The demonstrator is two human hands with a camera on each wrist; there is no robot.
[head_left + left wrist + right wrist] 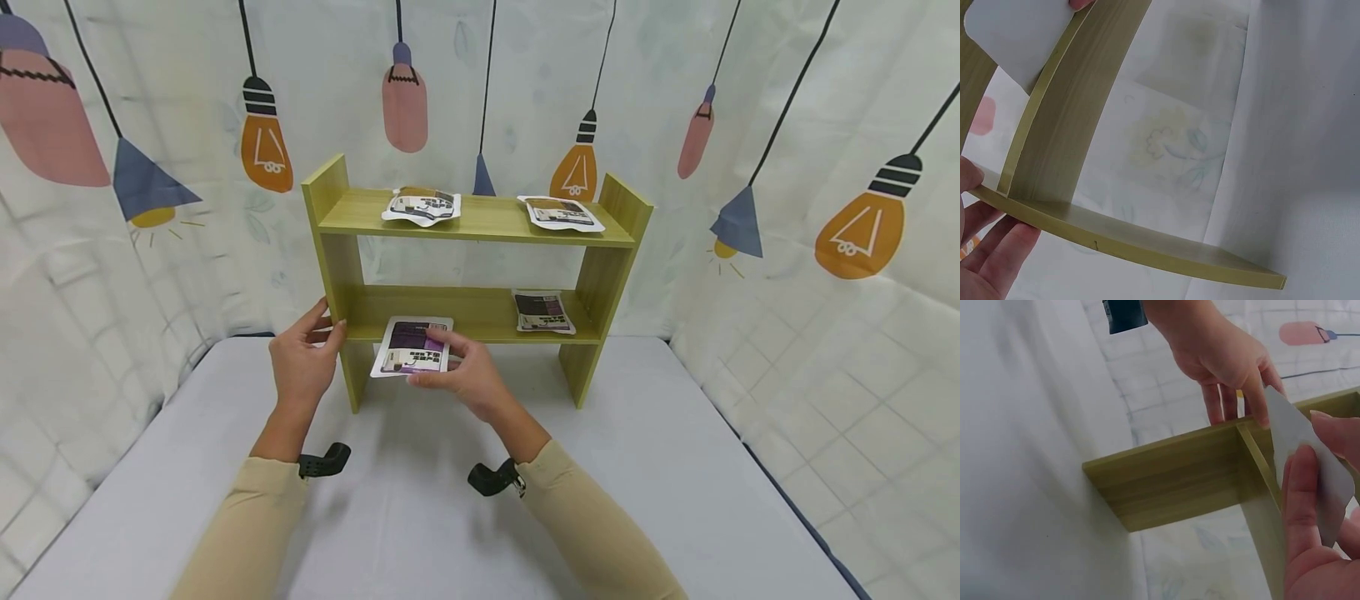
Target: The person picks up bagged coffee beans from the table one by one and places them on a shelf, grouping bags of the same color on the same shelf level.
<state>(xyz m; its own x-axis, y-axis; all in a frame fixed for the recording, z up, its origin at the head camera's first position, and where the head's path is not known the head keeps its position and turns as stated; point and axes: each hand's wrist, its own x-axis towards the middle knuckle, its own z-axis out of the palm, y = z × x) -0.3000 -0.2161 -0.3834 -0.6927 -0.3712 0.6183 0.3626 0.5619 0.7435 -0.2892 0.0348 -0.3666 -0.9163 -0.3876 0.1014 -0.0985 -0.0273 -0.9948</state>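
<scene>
My right hand [468, 379] pinches a flat white packet [412, 348] with a purple and cream label, thumb on one face and fingers on the other. The packet is at the left front of the lower board of a small two-tier wooden shelf [457, 315]. Its plain white back [1310, 456] shows in the right wrist view. My left hand [306, 354] grips the edge of the shelf's left side panel [1147, 253], its thumb on one side and its fingers on the other.
Another packet [543, 312] lies at the right of the lower board. On the top board lie a packet at the left [422, 206] and one at the right [561, 214]. The shelf stands on a white-covered table [420, 517], before a curtain [465, 100] printed with lamps.
</scene>
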